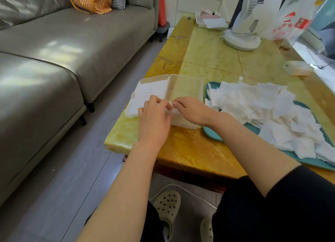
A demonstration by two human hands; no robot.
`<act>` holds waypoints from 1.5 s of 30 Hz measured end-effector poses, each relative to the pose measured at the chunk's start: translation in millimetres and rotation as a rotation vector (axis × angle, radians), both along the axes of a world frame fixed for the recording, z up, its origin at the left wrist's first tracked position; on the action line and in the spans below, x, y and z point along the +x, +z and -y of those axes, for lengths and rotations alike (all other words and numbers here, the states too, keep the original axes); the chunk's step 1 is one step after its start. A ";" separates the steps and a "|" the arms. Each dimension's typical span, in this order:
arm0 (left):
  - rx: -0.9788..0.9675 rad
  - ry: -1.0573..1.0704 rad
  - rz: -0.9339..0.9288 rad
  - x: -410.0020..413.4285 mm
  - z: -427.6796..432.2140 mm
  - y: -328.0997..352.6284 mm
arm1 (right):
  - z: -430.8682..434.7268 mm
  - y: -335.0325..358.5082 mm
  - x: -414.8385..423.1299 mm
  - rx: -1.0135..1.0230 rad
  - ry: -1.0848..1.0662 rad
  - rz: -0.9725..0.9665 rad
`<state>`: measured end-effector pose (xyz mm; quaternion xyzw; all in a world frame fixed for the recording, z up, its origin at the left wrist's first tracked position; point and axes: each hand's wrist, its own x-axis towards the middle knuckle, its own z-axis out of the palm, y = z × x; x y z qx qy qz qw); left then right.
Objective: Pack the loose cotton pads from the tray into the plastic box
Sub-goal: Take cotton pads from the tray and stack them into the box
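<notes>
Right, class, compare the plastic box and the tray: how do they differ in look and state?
The plastic box is see-through with tall walls; the tray is opaque teal and shallow. The box's far end looks empty, its lid folded open alongside; the tray is heaped with cotton pads. Both rest on the table.

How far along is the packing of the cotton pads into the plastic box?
Done: the plastic box stands open, its lid folded out flat; its far end looks empty. In hand: the left hand and right hand pinch a small bunch of pads at the box's near end. Left: nearly everything, since a big heap of pads covers the tray.
</notes>
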<state>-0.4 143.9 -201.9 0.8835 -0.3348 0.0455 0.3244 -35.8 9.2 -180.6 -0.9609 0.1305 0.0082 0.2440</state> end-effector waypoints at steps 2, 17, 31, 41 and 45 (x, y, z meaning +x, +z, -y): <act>0.065 0.022 0.034 -4.1 0.9 1.6 | 0.8 -1.1 -2.3 0.024 -0.019 0.033; 0.245 -0.447 0.215 -83.3 66.2 7.2 | 67.4 -25.6 -100.6 -0.279 -0.380 0.203; 0.496 -0.342 0.149 -89.9 97.0 3.7 | 78.3 -18.9 -137.7 -0.424 -0.277 -0.019; 0.474 -0.268 0.102 -97.0 118.4 -7.3 | 71.4 -30.7 -145.4 -0.090 -0.425 0.069; 0.478 -0.302 0.061 -92.3 125.3 -9.7 | 80.1 -31.6 -148.5 0.016 -0.469 0.012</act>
